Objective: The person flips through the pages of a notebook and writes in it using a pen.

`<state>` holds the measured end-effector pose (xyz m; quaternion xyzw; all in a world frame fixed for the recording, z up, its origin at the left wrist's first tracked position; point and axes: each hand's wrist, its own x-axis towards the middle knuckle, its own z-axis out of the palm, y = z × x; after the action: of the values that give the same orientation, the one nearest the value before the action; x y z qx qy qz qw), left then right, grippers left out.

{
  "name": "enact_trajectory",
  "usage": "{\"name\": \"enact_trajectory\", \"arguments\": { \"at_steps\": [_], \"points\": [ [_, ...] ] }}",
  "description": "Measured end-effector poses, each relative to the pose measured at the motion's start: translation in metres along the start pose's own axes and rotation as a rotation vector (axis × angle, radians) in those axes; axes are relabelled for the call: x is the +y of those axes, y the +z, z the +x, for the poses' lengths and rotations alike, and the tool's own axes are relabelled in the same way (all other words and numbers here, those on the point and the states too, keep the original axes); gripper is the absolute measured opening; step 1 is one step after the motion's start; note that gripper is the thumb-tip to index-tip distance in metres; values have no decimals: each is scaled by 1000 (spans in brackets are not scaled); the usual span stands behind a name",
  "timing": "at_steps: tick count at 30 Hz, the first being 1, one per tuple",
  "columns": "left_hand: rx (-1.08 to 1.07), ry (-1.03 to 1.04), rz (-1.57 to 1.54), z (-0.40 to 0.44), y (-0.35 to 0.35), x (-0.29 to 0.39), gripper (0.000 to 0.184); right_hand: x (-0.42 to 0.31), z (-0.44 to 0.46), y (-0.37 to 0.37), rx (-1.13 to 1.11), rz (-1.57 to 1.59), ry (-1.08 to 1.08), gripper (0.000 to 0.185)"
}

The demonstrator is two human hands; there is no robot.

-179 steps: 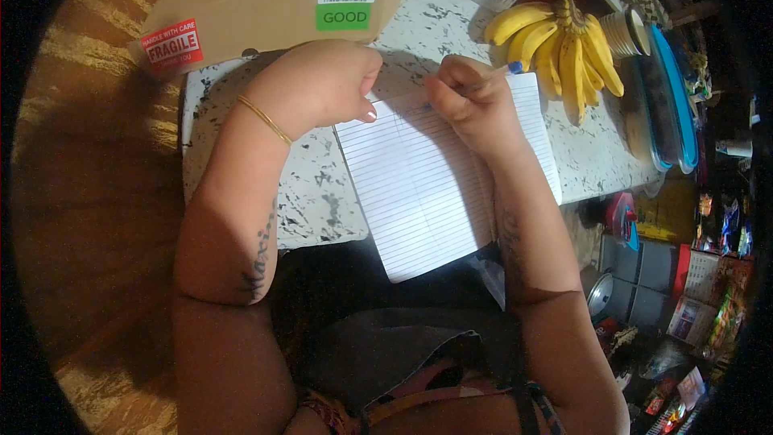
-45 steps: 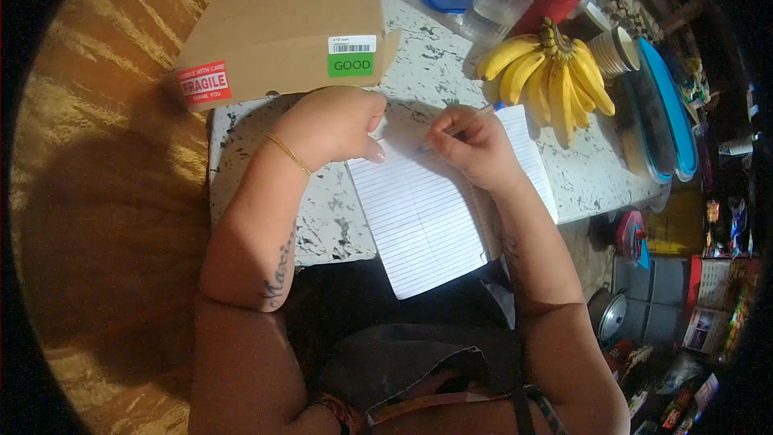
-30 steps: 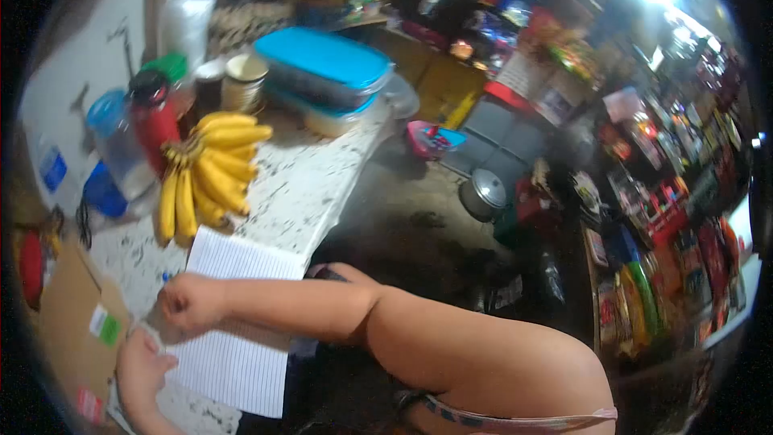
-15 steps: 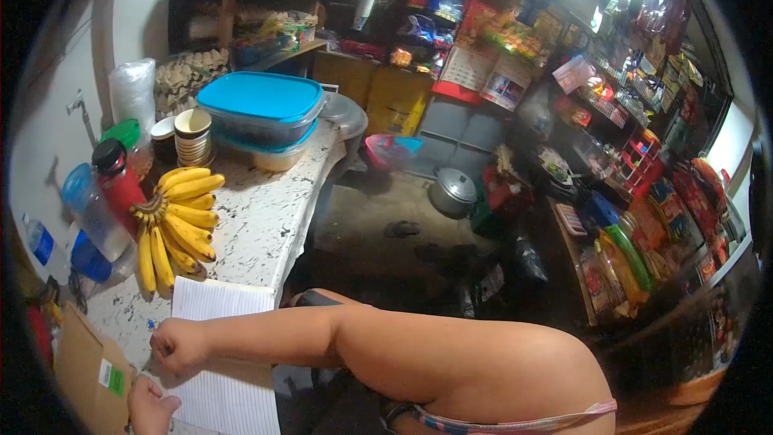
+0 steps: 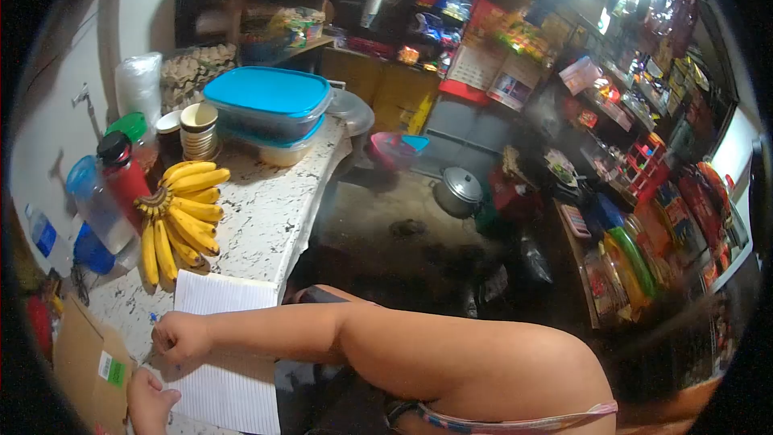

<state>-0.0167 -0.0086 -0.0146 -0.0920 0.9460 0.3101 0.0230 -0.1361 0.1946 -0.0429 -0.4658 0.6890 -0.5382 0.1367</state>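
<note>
One lined notebook (image 5: 229,403): open on a speckled countertop (image 5: 266,193), presumably for firm support, near a cardboard box (image 5: 76,354) and a banana bunch (image 5: 189,221). One right hand (image 5: 181,337): at the notebook's edge, fingers curled closed about a blue-ended pen (image 5: 153,317), probably for control. One left hand (image 5: 151,401): thumb toward the page, likely steadying it; finger spread cannot be told.

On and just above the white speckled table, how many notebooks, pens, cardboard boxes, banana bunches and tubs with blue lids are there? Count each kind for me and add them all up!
Notebook: 1
Pen, mostly hidden: 1
Cardboard box: 1
Banana bunch: 1
Tubs with blue lids, stacked: 2
Total: 6
</note>
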Motion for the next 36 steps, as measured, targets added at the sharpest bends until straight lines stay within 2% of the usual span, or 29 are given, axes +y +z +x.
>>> {"name": "enact_trajectory", "arguments": {
  "at_steps": [1, 4, 6, 7, 10, 13, 15, 16, 20, 23, 24, 27, 28, 31, 33, 34, 35, 36],
  "points": [
    [4, -15, 18, 3, 2, -3, 44, -4, 0, 0, -7, 13, 25, 20],
    [5, 152, 81, 14, 4, -27, 44, 23, 7, 9, 39, -22, 12, 19],
    [-163, -3, 129, -6, -19, 27, 32, 49, 17, 23, 58, -23, 37, 18],
    [-241, -90, 156, -14, -27, 45, 30, 40, 14, 19, 74, -22, 34, 18],
    [-171, 14, 155, -11, -19, 30, 28, 7, 2, 5, 97, -34, 4, 18],
    [-17, 65, -216, 12, 10, -24, 44, 4, 3, 8, 72, -21, -20, 20],
    [61, 111, -20, 0, 7, -16, 44, 16, 4, 12, 28, 69, 21, 21],
    [96, 129, 79, -5, 2, -3, 44, 20, 5, 11, 7, -51, -29, 19],
    [4, 2, 63, -9, -8, 14, 45, 8, -1, 7, -14, 96, 62, 17],
    [-5, 8, 143, -9, -9, 14, 47, 9, -4, 10, 77, 151, -3, 19],
    [-12, -6, 147, -10, -11, 17, 47, 11, -3, 7, 3, 118, 7, 19],
    [-15, -5, 146, -14, -14, 23, 46, 13, -3, 7, 3, 83, -19, 18],
    [-14, 10, 144, -12, -15, 27, 46, 14, -4, 9, 30, 163, -25, 15],
    [-102, -141, 229, -12, -21, 41, 40, -1, -9, -3, 78, 87, -63, 12],
    [-138, -125, 316, -14, -27, 54, 40, 10, -5, -3, 2, 10, -155, 9],
    [-103, -84, 271, -14, -24, 46, 43, 4, -7, -4, 40, 3, -192, 6],
    [-65, -50, 233, -15, -20, 34, 47, -9, -8, -8, -57, 104, -4, 5],
    [-90, -59, 240, -16, -22, 35, 46, -8, -10, -7, -63, 170, 21, 5]
  ]
}}
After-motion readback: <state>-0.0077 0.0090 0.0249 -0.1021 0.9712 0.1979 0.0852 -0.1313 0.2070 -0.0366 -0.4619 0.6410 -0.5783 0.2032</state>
